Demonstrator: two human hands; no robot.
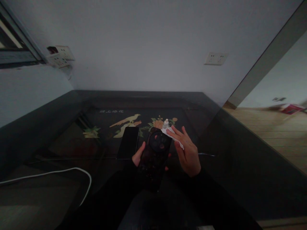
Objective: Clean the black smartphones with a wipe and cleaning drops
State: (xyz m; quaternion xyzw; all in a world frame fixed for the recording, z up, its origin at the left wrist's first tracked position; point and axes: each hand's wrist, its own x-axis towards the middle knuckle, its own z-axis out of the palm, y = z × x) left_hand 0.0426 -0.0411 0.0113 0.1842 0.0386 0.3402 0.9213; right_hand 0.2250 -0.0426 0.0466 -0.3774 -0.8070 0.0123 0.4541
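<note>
A dark smartphone [154, 159] is gripped by my left hand [138, 154], its back with a large round camera block facing me. The thumb lies along the phone's left edge, and fingertips show at its right edge. My right hand [188, 153] has a white tissue [175, 138] under its fingers, close to the phone's top right corner; whether the tissue touches the phone I cannot tell. Just beyond the tissue stands a small clear bottle [166, 123] with a pale top. To the left, a second black phone [129, 142] lies on the table.
The dark glossy table [230, 179] carries a bird-and-flower picture [127, 123]. A white cable [59, 171] curves across the left side. Behind is a wall with sockets [216, 58]. A red box [291, 109] lies on the wooden floor at right.
</note>
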